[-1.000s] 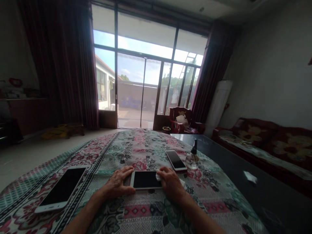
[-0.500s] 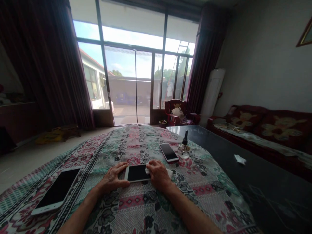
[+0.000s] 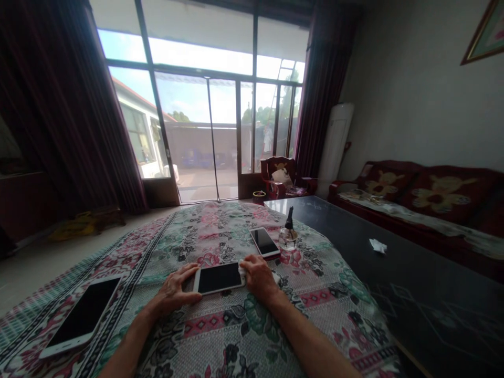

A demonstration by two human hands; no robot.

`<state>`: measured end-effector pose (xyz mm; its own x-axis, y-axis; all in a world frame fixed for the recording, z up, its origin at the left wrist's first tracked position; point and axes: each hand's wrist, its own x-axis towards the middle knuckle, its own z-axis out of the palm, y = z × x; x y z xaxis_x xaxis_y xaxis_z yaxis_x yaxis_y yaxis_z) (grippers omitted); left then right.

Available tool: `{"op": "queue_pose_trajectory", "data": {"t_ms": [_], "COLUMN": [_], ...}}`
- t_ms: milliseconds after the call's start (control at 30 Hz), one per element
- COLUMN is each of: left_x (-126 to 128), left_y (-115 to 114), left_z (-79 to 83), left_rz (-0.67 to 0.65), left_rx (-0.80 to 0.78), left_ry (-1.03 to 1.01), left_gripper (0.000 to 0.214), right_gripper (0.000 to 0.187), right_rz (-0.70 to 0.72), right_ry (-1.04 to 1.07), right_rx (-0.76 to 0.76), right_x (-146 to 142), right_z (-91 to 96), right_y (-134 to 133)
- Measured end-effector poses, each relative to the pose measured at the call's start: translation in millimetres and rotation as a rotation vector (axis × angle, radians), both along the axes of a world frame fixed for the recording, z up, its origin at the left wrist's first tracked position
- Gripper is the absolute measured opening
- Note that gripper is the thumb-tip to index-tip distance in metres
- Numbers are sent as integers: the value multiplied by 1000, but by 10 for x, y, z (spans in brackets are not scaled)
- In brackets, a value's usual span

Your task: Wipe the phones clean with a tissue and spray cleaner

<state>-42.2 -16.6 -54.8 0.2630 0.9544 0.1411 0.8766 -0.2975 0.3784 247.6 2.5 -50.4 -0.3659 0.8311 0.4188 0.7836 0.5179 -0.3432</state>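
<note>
A white smartphone (image 3: 219, 278) with a dark screen lies flat on the flowered cloth in front of me. My left hand (image 3: 175, 289) steadies its left end, with the thumb at the near corner and the fingers at the far one. At the right end, my right hand (image 3: 260, 278) pinches a white tissue (image 3: 241, 266) against the phone's edge; part of the tissue is hidden under the hand. Another white smartphone (image 3: 264, 242) rests behind, beside a clear bottle (image 3: 289, 239) with a black top. A third, larger-looking smartphone (image 3: 82, 315) lies to the left.
The patterned tablecloth (image 3: 212, 325) covers the surface under the phones. To the right stands a dark glossy table (image 3: 346, 252) with a crumpled white tissue (image 3: 378, 246) on it. A red sofa (image 3: 425, 194), an armchair (image 3: 279, 176) and glass doors are further off.
My right hand has slid the tissue right along the phone to its right end, uncovering more of the screen. My left hand keeps its place on the phone. The view has shifted slightly.
</note>
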Motion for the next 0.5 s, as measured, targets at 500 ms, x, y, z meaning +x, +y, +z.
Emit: {"op": "queue_pose_trajectory", "data": {"t_ms": [500], "left_x": [20], "left_y": [-14], "left_z": [43], "left_rz": [-22], "left_rx": [-13], "left_ry": [-14], "left_gripper": [73], "right_gripper": [27], "right_rz": [65], "right_ry": [-88], "right_rx": [4], "right_x": [-118], "right_z": [65], "right_y": [51]}}
